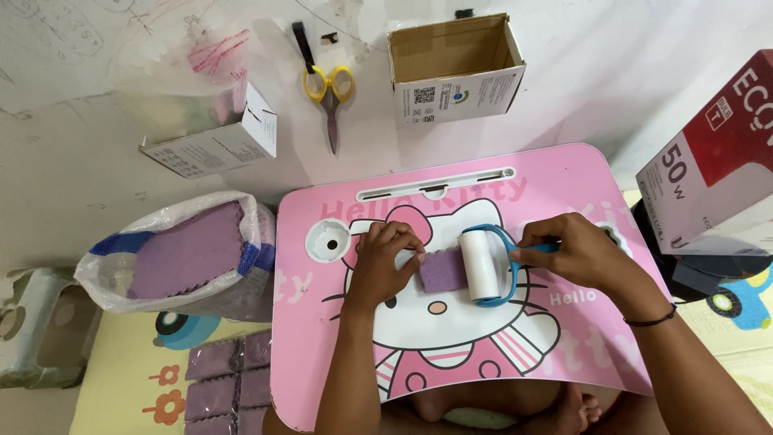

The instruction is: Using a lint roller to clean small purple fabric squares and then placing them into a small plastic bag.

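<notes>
On the pink cartoon-cat lap table lies a small purple rectangular pad. My left hand presses down on the pad's left end with curled fingers. My right hand grips the blue handle of a lint roller, whose white roll rests on the pad's right end. Part of the pad is hidden under my left fingers and the roll.
A plastic bag of purple pads sits left of the table, with more purple pads on the floor below. Beyond lie yellow-handled scissors, an open cardboard box and a white carton. A red-and-white box stands at right.
</notes>
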